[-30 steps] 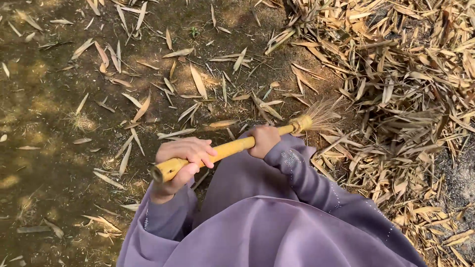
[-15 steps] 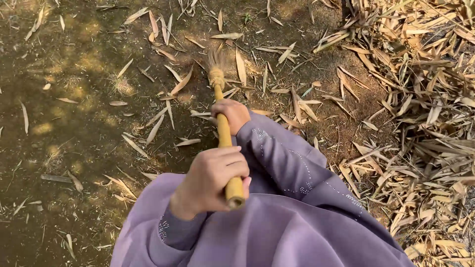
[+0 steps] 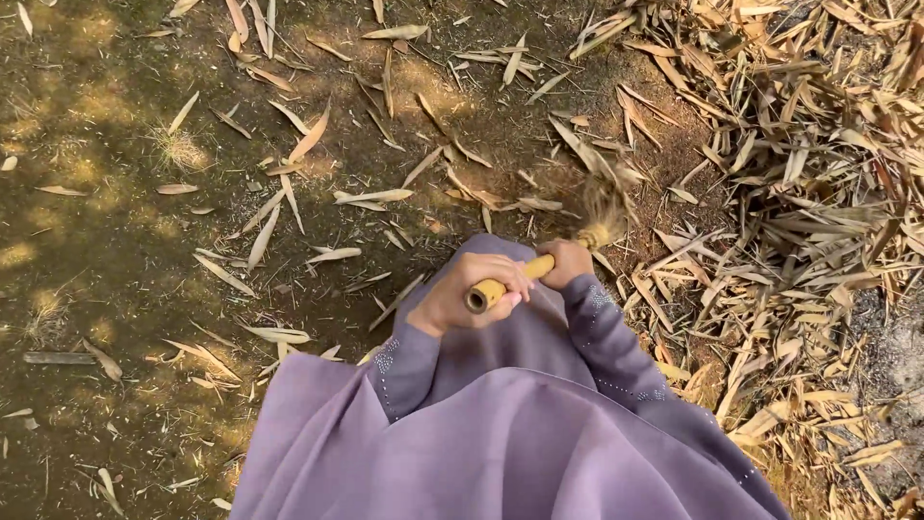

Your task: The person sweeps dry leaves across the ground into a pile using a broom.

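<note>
My left hand (image 3: 469, 292) is wrapped tight around the top end of the yellow broom handle (image 3: 510, 280), fingers curled over it. My right hand (image 3: 568, 262) is clenched on the same handle just beyond, lower down. The handle runs from my left hand up and right to the blurred bristles (image 3: 602, 217), which meet the dry leaves (image 3: 799, 183) on the ground (image 3: 106, 241)
</note>
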